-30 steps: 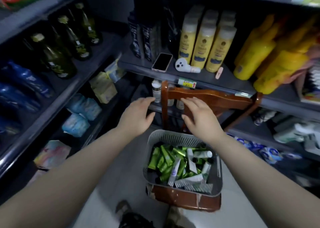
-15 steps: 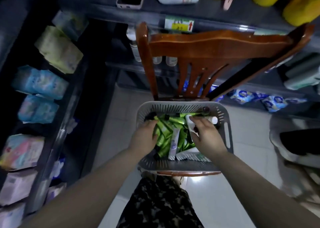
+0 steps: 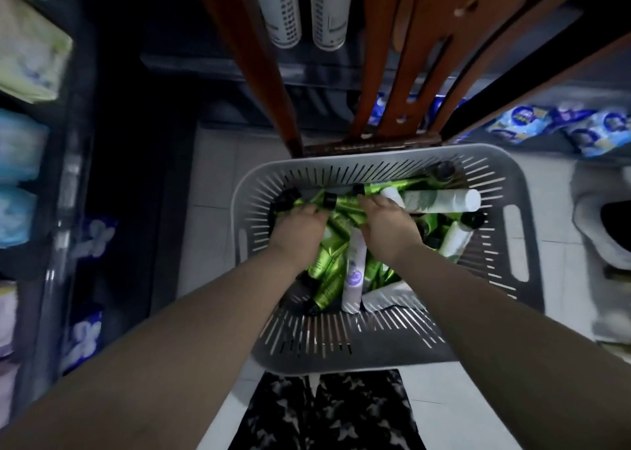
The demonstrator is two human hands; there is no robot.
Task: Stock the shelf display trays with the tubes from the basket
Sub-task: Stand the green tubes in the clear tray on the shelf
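A grey slotted basket (image 3: 375, 357) sits on a wooden chair seat below me. It holds several green tubes (image 3: 326, 279) with black caps and a few white tubes (image 3: 440, 201), one with a purple label (image 3: 355, 272). Both my hands are inside it. My left hand (image 3: 300, 232) lies on the left of the pile, its fingers curled down round green tubes. My right hand (image 3: 386, 226) is beside it at the middle, its fingers bent over green tubes near the long white tube. The fingertips are hidden among the tubes. No display tray is in view.
The brown chair back (image 3: 386, 74) rises just behind the basket. White cans (image 3: 280, 9) stand on a dark shelf beyond it. Soft packs (image 3: 20, 142) fill the left shelving, and blue packets (image 3: 597, 132) lie low on the right. Patterned trousers (image 3: 327, 412) show below the basket.
My hands came down from above the chair back into the basket and have dug deeper into the green tubes. My view has tilted down and moved closer to the basket.
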